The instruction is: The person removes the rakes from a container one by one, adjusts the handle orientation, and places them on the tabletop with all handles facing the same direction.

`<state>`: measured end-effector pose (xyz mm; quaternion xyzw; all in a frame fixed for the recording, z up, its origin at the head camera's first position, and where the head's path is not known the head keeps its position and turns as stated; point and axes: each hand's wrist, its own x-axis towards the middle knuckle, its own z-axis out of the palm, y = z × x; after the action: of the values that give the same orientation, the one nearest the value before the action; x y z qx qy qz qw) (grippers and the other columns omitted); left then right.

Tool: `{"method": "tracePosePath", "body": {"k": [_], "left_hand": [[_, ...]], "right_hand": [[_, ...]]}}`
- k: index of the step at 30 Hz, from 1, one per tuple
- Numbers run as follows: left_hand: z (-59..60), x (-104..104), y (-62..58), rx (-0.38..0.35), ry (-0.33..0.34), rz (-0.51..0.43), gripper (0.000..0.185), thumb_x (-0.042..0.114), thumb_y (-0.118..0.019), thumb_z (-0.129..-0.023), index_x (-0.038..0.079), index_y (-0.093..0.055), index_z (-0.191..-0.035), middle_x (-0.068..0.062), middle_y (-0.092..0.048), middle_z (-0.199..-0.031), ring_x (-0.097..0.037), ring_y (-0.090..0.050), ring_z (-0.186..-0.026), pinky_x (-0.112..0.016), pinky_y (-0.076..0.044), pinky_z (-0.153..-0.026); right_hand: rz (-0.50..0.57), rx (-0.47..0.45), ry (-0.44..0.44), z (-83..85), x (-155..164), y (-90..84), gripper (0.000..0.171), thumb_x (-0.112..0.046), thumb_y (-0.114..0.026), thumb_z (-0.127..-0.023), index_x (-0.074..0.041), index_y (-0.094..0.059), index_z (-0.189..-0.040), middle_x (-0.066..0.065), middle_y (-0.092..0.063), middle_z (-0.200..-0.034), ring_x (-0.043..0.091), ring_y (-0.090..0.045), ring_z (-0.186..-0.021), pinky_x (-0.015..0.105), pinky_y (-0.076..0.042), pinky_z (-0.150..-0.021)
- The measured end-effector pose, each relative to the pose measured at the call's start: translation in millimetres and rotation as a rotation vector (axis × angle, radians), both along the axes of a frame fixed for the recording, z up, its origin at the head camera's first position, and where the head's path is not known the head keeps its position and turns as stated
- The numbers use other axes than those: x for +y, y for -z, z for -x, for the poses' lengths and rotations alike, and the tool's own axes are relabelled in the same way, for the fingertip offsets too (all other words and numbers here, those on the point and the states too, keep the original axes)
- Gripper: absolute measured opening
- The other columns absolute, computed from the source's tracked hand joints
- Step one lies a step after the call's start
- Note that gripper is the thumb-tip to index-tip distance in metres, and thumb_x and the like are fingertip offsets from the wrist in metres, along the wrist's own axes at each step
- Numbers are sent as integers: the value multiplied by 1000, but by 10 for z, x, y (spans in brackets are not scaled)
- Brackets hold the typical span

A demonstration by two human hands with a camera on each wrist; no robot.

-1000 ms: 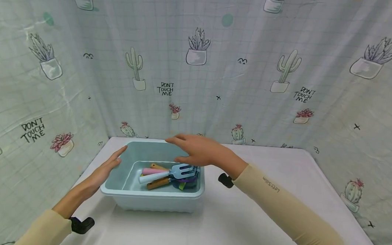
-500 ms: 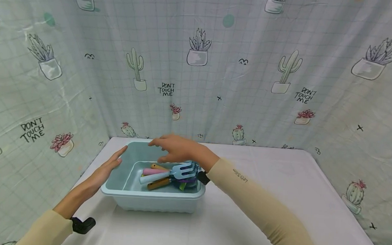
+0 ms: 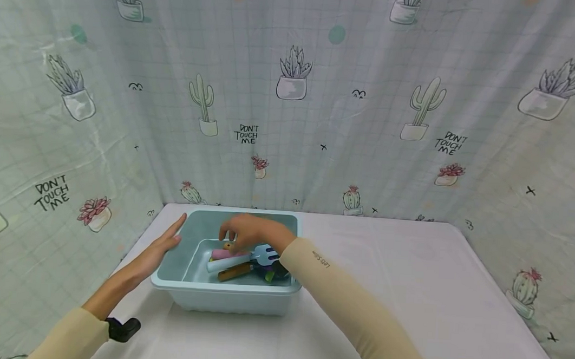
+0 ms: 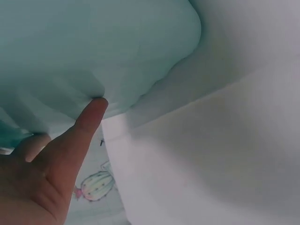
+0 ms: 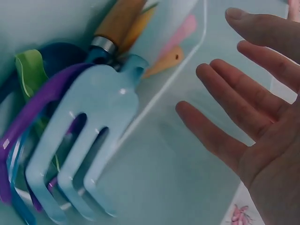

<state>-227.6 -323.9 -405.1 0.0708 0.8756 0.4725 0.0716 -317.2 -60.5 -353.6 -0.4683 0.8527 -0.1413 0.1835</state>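
So there's a light blue plastic bin [image 3: 223, 292] sitting on a white-covered table [image 3: 384, 293], toward the left side and close to the cactus-print curtain [image 3: 320, 105] behind it. Inside is a pile of toy garden tools: a pale blue fork [image 5: 89, 154] lies on top, prongs toward the right wall of the bin, with a white handle [image 3: 224, 263]. Next to it are a pink handle [image 3: 225, 253] and a wooden handle [image 3: 234, 271], plus some purple, dark blue and green plastic bits [image 5: 33, 75] under the fork head.

The right hand [image 3: 250, 233] is down in the bin, right above the handles. From the wrist view the fingers [image 5: 220, 89] are spread and pretty straight, palm open, not gripping anything; can't tell for sure whether a fingertip touches the pink handle.

The left hand [image 3: 159, 244] is flat against the outside of the bin's left wall, fingers straight, with a fingertip [image 4: 93, 110] touching just under the rim. Nothing held there either. Both arms are in beige sleeves [image 3: 339, 301].
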Motion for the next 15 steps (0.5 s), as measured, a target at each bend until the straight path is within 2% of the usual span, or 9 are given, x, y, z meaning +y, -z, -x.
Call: {"method": "tracePosePath", "body": {"k": [7, 15], "left_hand": [[10, -12, -37, -72, -7, -18, 63, 42, -26, -113, 31, 3, -167, -15, 11, -174, -53, 6, -158, -80, -5, -118], [70, 13, -54, -73, -6, -9, 65, 54, -21, -111, 28, 0, -168, -18, 4, -175, -53, -1, -158, -78, -10, -118]], "right_hand": [[-50, 15, -6, 44, -54, 158, 38, -19, -79, -92, -13, -69, -129, 5, -70, -128, 14, -64, -110, 22, -55, -83], [-107, 1, 19, 26, -113, 174, 32, -16, -81, -90, -14, -72, -121, -2, -69, -105, 11, -62, -87, 21, -53, -70]]}}
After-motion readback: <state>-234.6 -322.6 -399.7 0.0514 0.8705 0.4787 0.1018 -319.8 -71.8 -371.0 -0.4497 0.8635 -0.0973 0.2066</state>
